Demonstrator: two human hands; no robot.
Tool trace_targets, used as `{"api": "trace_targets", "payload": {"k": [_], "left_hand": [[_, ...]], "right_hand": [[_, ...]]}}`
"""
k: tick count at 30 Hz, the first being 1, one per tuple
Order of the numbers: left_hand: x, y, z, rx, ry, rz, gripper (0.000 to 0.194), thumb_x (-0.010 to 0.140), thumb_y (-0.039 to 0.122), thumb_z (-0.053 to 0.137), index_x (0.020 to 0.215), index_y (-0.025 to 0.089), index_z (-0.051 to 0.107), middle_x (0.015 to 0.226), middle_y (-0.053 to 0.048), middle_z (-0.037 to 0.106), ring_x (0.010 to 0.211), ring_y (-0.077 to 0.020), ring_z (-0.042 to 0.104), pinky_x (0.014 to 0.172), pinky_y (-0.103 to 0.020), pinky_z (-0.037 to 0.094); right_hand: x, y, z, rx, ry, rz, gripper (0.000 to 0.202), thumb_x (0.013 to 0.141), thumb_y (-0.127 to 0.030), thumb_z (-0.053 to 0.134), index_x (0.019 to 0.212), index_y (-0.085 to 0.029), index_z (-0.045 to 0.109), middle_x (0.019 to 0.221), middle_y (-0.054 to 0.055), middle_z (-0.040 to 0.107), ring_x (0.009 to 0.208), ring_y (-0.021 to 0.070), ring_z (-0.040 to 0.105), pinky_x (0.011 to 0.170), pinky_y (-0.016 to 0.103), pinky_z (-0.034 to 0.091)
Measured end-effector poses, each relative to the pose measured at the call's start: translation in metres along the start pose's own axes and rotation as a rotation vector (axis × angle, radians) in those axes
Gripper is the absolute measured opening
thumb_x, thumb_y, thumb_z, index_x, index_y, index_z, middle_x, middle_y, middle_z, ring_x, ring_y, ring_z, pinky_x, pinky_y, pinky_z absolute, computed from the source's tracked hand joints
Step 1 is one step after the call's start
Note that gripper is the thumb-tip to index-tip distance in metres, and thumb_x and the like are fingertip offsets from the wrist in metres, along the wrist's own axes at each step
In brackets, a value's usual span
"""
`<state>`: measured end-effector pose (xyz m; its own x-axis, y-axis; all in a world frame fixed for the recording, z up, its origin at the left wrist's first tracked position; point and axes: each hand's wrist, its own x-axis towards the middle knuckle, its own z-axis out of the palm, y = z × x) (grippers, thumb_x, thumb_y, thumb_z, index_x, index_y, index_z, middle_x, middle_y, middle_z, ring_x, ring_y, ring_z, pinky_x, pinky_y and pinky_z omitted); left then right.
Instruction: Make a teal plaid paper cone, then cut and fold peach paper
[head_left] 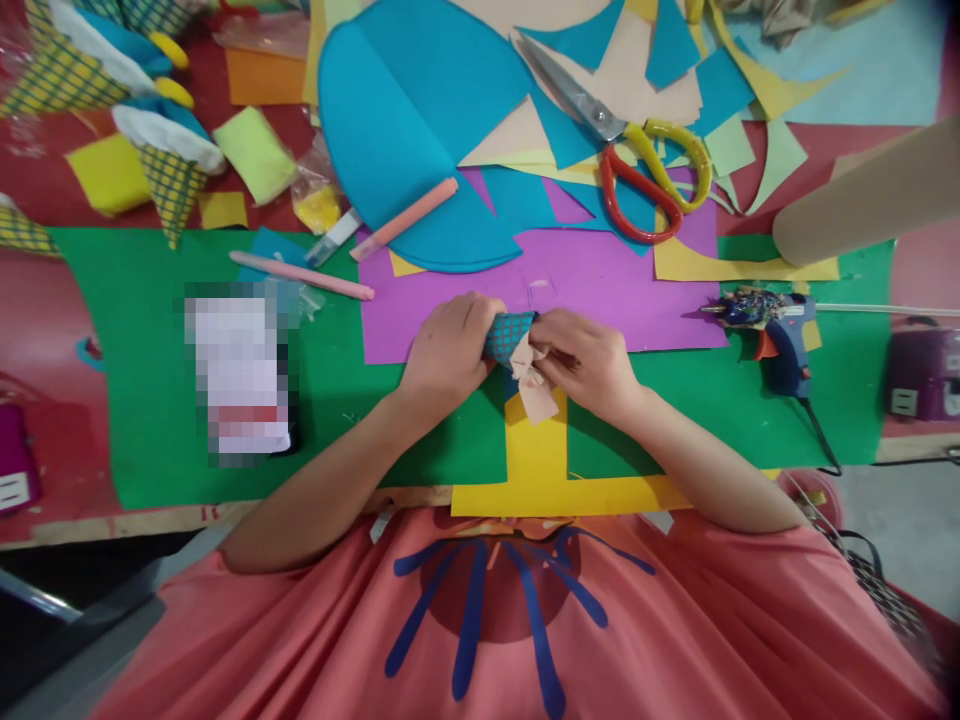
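My left hand (454, 350) is closed around a small roll of blue-green checked material (507, 338), held just over the front of the purple sheet (450, 310). From the other side my right hand (589, 365) pinches at the roll's open end, where crumpled cream-coloured strips (536, 390) stick out and hang down. Which of these pieces the right fingertips hold is partly hidden. Below the hands a yellow strip (536, 450) lies on the green sheet (420, 450).
Scissors (611, 125) with red and yellow handles rest on blue sheets (420, 110). At right are a glue gun (780, 330) with its cord and a beige tube (870, 195). Pink pens (300, 275), a blurred-out phone-like object (240, 375) and checked cloth pieces (172, 180) lie left.
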<state>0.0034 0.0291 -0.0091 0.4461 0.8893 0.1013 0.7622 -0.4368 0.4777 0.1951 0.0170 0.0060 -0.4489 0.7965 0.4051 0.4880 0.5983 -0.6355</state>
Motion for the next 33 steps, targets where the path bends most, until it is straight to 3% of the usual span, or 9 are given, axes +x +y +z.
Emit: {"api": "trace_targets", "payload": {"k": [3,7,11,14,17,21,26,30,33], "left_hand": [[0.000,0.002,0.000,0.021,-0.024,0.030,0.014,0.077,0.019,0.053,0.090,0.023,0.052,0.084,-0.007,0.064,0.078,-0.0254,0.059,0.066,-0.037,0.042],[-0.001,0.001,-0.002,-0.028,0.011,0.041,0.017,0.077,0.019,0.052,0.094,0.023,0.052,0.088,-0.008,0.065,0.080,-0.0262,0.061,0.066,-0.037,0.044],[-0.003,-0.006,-0.004,-0.143,0.043,-0.008,0.026,0.074,0.017,0.057,0.097,0.024,0.047,0.090,-0.004,0.065,0.079,-0.0227,0.061,0.063,-0.033,0.044],[-0.004,-0.013,-0.004,-0.200,0.108,-0.060,0.034,0.073,0.016,0.059,0.102,0.024,0.045,0.092,-0.002,0.063,0.081,-0.0205,0.060,0.063,-0.030,0.045],[-0.006,-0.017,-0.003,-0.227,0.148,-0.098,0.034,0.073,0.017,0.061,0.101,0.024,0.043,0.093,-0.001,0.062,0.084,-0.0202,0.061,0.064,-0.029,0.045],[-0.006,-0.015,-0.004,-0.192,0.144,-0.125,0.029,0.078,0.022,0.060,0.101,0.024,0.043,0.094,-0.002,0.062,0.086,-0.0211,0.061,0.066,-0.031,0.045],[-0.004,-0.008,-0.007,-0.085,0.094,-0.099,0.022,0.082,0.021,0.050,0.103,0.023,0.045,0.095,-0.004,0.062,0.091,-0.0223,0.061,0.073,-0.035,0.046],[-0.002,-0.007,-0.007,-0.016,0.102,-0.007,0.022,0.077,0.018,0.050,0.099,0.024,0.048,0.089,-0.007,0.063,0.083,-0.0258,0.060,0.067,-0.038,0.043],[-0.002,-0.006,-0.005,0.036,0.080,0.035,0.022,0.077,0.016,0.048,0.098,0.025,0.049,0.088,-0.008,0.064,0.080,-0.0269,0.060,0.065,-0.039,0.042]], "right_hand": [[-0.002,-0.001,0.004,-0.056,0.079,0.061,0.012,0.090,-0.019,0.052,0.083,-0.018,0.062,0.065,-0.002,0.063,0.054,0.0080,0.055,0.050,0.021,0.039],[0.001,-0.002,0.002,-0.113,0.104,-0.061,0.020,0.093,-0.020,0.049,0.079,-0.019,0.063,0.082,0.004,0.069,0.070,0.0121,0.061,0.060,0.025,0.047],[0.007,-0.003,-0.008,-0.105,0.092,-0.171,0.015,0.092,-0.027,0.055,0.097,-0.021,0.068,0.096,0.008,0.068,0.088,0.0194,0.063,0.075,0.036,0.051],[0.004,-0.001,-0.016,-0.100,0.152,-0.128,0.026,0.092,-0.027,0.054,0.115,-0.025,0.064,0.108,0.010,0.066,0.097,0.0251,0.064,0.085,0.046,0.052],[-0.001,0.000,-0.017,-0.053,0.189,-0.127,0.025,0.093,-0.027,0.048,0.112,-0.027,0.065,0.105,0.008,0.069,0.094,0.0231,0.067,0.080,0.042,0.056],[-0.001,-0.002,-0.014,-0.008,-0.028,-0.128,0.034,0.098,-0.035,0.042,0.119,-0.022,0.064,0.120,0.009,0.070,0.106,0.0188,0.069,0.075,0.028,0.060],[0.005,-0.006,-0.012,0.051,-0.271,-0.126,0.051,0.101,-0.044,0.031,0.134,-0.012,0.055,0.138,0.014,0.059,0.132,0.0216,0.055,0.088,0.030,0.058],[0.005,-0.004,-0.011,0.009,-0.339,-0.142,0.057,0.100,-0.050,0.030,0.130,-0.011,0.058,0.133,0.017,0.063,0.122,0.0234,0.062,0.086,0.033,0.058],[0.005,-0.005,-0.012,-0.067,-0.361,-0.133,0.057,0.099,-0.055,0.031,0.121,-0.013,0.063,0.125,0.016,0.068,0.102,0.0219,0.070,0.067,0.027,0.054]]}}
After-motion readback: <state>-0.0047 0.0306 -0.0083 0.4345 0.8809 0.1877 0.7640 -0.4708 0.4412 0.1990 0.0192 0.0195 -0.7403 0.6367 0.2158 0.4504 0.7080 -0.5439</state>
